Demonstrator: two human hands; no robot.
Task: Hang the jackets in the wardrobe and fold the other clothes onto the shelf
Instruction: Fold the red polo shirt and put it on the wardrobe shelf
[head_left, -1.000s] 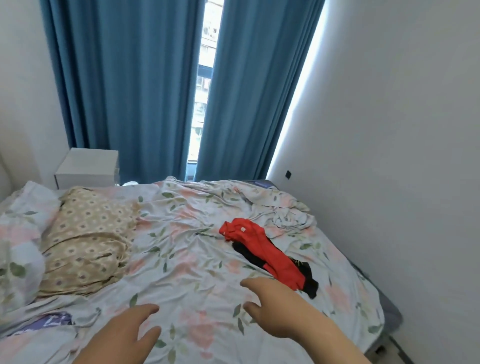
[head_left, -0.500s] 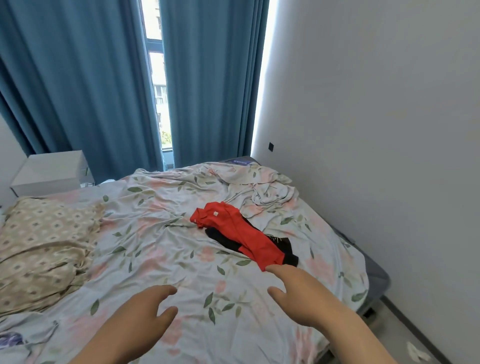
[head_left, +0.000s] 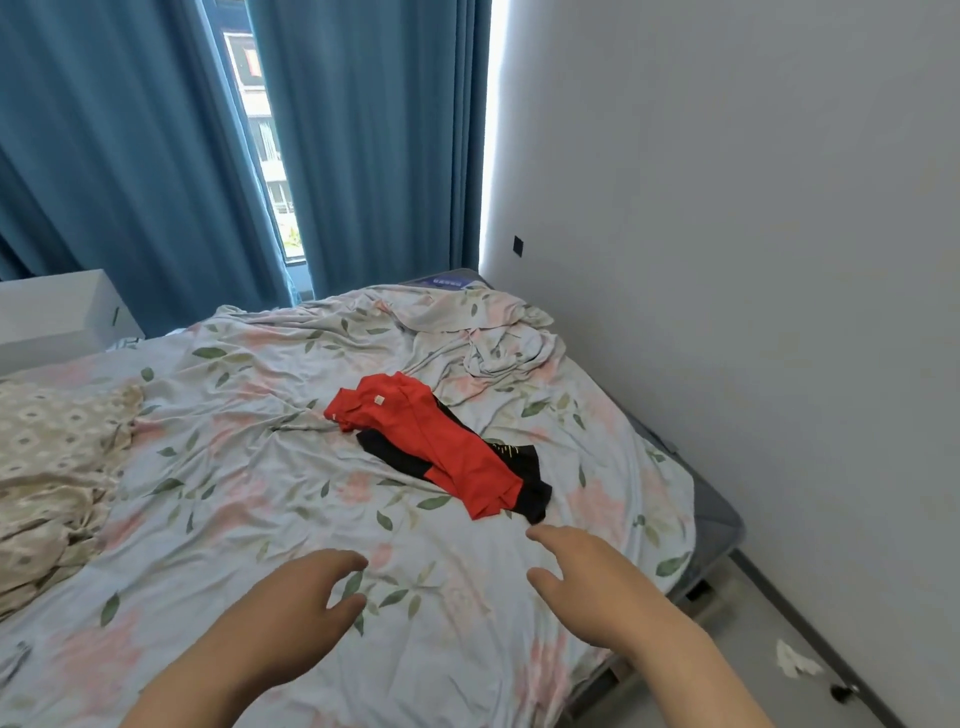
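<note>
**Mia:** Where are the clothes?

**Tom:** A red top (head_left: 431, 447) lies in the middle of the bed (head_left: 249, 467). A black cloth (head_left: 524, 470) lies under it and sticks out on both sides. Both are crumpled, not folded.

**Mia:** Are they jackets?

**Tom:** I cannot tell for sure. They look thin and soft, so I think they are the kind you fold.

**Mia:** What are the hands doing?

**Tom:** The left hand (head_left: 306, 597) hovers low over the bed, near the front. Its fingers are loose and a little apart, and it holds nothing. The right hand (head_left: 587, 577) reaches toward the clothes. Its fingers are spread and it holds nothing too. Its fingertips are just beside the near corner of the black cloth. I do not think they touch it.

**Mia:** So how much of the job is done?

**Tom:** I see no wardrobe and no shelf here, so I cannot tell what is put away. On the bed I see only these two pieces. My guess is that not many clothes are left.

**Mia:** What is left to do?

**Tom:** Pick up the red top and the black cloth, fold them, and carry them to the shelf. None of that has begun.

**Mia:** What else is there?

**Tom:** Blue curtains (head_left: 363, 130) hang at the back. A beige blanket (head_left: 47, 467) lies bunched on the left. A bit of white paper (head_left: 792, 665) lies on the floor by the wall.
</note>
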